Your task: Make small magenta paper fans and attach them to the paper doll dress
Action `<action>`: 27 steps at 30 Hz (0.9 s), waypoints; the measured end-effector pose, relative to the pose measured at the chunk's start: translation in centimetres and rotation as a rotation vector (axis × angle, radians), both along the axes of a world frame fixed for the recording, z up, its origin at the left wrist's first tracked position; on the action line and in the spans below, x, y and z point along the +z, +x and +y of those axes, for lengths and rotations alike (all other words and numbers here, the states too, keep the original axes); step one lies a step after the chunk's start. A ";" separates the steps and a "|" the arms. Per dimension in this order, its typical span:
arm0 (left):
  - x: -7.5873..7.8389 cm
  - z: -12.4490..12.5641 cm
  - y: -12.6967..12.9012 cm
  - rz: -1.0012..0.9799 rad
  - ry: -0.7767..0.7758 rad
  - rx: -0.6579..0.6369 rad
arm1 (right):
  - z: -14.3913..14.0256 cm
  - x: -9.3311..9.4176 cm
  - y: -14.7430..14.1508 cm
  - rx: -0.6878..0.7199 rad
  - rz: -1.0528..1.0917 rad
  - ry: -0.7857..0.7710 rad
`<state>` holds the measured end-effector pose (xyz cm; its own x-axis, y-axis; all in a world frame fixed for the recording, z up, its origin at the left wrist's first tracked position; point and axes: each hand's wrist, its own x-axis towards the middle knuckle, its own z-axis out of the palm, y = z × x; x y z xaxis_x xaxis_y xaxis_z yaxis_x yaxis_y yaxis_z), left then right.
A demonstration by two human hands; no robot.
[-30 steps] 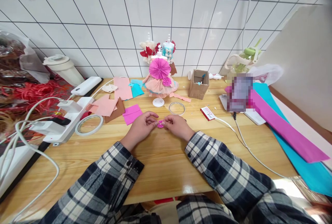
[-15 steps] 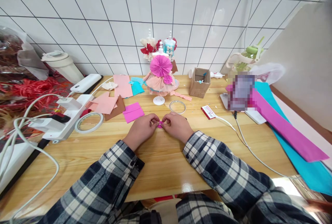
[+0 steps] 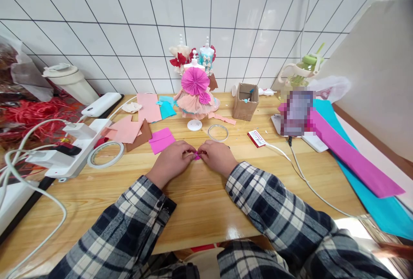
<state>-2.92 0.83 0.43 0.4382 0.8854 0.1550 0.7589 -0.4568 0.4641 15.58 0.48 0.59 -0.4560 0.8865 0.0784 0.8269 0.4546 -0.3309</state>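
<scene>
A small piece of magenta crepe paper [image 3: 197, 156] is pinched between my two hands above the middle of the wooden table. My left hand [image 3: 172, 160] is closed on its left side, thumb and fingertips together. From the other side, my right hand [image 3: 217, 156] grips it the same way. Much of the piece is hidden by my fingers. Just beyond my left hand lies a folded magenta paper sheet [image 3: 161, 140]. A thin tape ring [image 3: 218, 133] rests behind my right hand. Farther back stands a mini dress form [image 3: 195, 94] with a pleated magenta paper rosette [image 3: 195, 81].
Peach paper [image 3: 125, 129] and a wide tape roll [image 3: 106, 154] lie at left, beside a white power strip [image 3: 77, 152] with cables. A small cardboard box [image 3: 245, 102] stands behind. At right are a phone [image 3: 297, 113] and long magenta paper [image 3: 358, 154].
The view has shifted slightly, so the table's contents sit a little farther left. Both hands still pinch the small magenta piece, with only slight finger movement.
</scene>
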 end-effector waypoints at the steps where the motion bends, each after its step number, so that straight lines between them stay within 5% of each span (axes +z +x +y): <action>1: 0.0 0.0 0.0 0.005 0.009 -0.020 | 0.0 0.0 0.0 0.005 -0.007 -0.003; 16: -0.8 1.0 -0.6 -0.007 0.030 -0.076 | 0.3 0.2 0.1 0.128 -0.190 0.043; 27: -0.6 0.8 -0.3 -0.014 0.037 -0.072 | 0.6 -0.2 0.5 0.032 0.011 -0.031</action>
<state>-3.19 1.64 -0.17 0.4981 0.8453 0.1931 0.7172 -0.5268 0.4562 16.11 1.12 0.43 -0.4836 0.8735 0.0564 0.8084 0.4704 -0.3539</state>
